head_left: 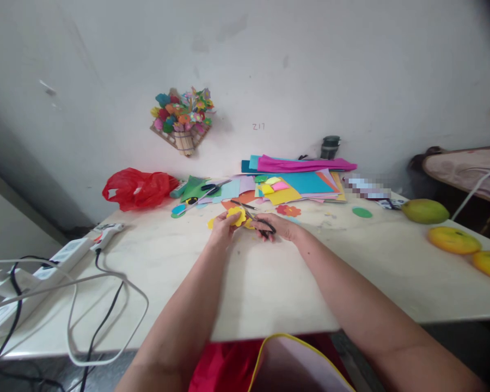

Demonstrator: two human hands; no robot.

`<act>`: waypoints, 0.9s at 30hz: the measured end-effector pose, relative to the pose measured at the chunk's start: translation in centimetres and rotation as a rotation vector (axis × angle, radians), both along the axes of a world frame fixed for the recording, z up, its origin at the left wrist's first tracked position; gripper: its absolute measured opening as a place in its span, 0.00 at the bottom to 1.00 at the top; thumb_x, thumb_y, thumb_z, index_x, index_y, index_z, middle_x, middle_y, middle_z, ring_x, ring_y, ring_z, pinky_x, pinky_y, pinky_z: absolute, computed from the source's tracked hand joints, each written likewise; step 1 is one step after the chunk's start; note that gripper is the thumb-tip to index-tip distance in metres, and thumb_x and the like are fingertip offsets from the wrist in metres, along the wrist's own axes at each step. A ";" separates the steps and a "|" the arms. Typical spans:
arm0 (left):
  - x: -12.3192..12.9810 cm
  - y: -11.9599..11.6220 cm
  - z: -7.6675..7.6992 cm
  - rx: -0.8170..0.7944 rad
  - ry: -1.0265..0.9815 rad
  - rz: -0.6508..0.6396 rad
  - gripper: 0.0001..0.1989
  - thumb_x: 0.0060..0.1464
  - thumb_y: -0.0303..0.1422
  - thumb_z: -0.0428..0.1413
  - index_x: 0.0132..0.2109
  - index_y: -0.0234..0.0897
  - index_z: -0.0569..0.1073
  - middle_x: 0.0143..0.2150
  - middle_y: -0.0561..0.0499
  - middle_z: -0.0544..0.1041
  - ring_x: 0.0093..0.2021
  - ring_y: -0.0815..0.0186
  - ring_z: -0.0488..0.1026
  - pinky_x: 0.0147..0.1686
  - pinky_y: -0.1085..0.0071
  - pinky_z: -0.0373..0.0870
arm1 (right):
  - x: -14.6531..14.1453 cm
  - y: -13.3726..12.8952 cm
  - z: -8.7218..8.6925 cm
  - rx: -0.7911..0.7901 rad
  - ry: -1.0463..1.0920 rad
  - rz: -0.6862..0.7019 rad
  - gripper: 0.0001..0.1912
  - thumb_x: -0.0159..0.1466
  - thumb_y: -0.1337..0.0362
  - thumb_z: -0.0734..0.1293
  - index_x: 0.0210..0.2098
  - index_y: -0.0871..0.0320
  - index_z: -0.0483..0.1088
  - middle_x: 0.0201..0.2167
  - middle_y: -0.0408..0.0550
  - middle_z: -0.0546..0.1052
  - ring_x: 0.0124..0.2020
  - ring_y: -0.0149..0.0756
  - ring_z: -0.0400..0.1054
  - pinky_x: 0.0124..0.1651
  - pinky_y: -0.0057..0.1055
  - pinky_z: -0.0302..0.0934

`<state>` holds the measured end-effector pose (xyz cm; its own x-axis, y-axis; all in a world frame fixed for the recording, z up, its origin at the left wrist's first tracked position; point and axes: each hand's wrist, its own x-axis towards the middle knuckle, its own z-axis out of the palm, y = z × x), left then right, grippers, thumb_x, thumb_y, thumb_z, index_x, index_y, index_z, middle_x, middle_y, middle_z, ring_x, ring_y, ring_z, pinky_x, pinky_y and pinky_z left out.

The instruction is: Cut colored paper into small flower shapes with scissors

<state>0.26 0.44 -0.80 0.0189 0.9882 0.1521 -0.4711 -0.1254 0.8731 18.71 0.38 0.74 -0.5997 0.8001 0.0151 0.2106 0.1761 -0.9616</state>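
Note:
Between the fingers of my left hand (224,228) is a yellow flower cutout (237,216) with a scalloped edge. My right hand (280,226) grips black-handled scissors (268,227), whose blades point left at the flower's right edge. Whether the blades touch the flower is hard to tell. More yellow pieces lie under and beside my hands. Just beyond are red and orange flower cutouts (288,210) and a dark pen-like stick (245,204). A second pair of scissors (214,187) lies farther back on the left.
Coloured sheets (310,184) are stacked along the wall, with a red plastic bag (136,188) to their left. Power strips (61,267) and loose cables cover the left side. Mangoes (425,210) lie at the right edge. A green disc (362,212) is nearer the middle.

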 end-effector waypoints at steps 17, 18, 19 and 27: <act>-0.8 0.1 0.0 -0.018 0.104 -0.094 0.14 0.36 0.31 0.66 0.33 0.29 0.78 0.33 0.41 0.79 0.32 0.62 0.76 0.35 0.69 0.69 | 1.0 -0.1 1.1 0.042 -0.132 0.032 0.14 0.59 0.54 0.66 0.28 0.59 0.63 0.17 0.40 0.70 0.14 0.24 0.62 0.13 0.20 0.51; -0.8 0.1 -0.1 -0.018 0.106 -0.093 0.14 0.36 0.32 0.66 0.33 0.29 0.78 0.33 0.41 0.79 0.32 0.62 0.76 0.35 0.69 0.69 | 1.0 0.0 1.0 0.044 -0.135 0.028 0.14 0.59 0.54 0.66 0.28 0.59 0.63 0.17 0.39 0.69 0.14 0.24 0.61 0.13 0.20 0.51; -0.8 0.1 -0.1 -0.017 0.110 -0.095 0.13 0.37 0.32 0.66 0.33 0.29 0.78 0.33 0.41 0.79 0.31 0.62 0.76 0.34 0.69 0.69 | 0.9 0.0 1.0 0.046 -0.138 0.024 0.14 0.59 0.54 0.66 0.28 0.59 0.63 0.17 0.39 0.69 0.14 0.24 0.61 0.13 0.20 0.50; -0.8 0.2 -0.2 -0.010 0.114 -0.088 0.13 0.37 0.32 0.66 0.32 0.29 0.78 0.33 0.42 0.79 0.31 0.63 0.75 0.33 0.70 0.68 | 0.7 0.1 0.9 0.047 -0.137 0.006 0.14 0.58 0.54 0.66 0.26 0.58 0.63 0.16 0.40 0.69 0.14 0.24 0.61 0.12 0.21 0.50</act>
<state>-0.49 0.68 -1.02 0.1218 0.9834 0.1343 -0.3774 -0.0793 0.9227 19.44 0.50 1.61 -0.6031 0.7971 -0.0302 0.3387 0.2216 -0.9144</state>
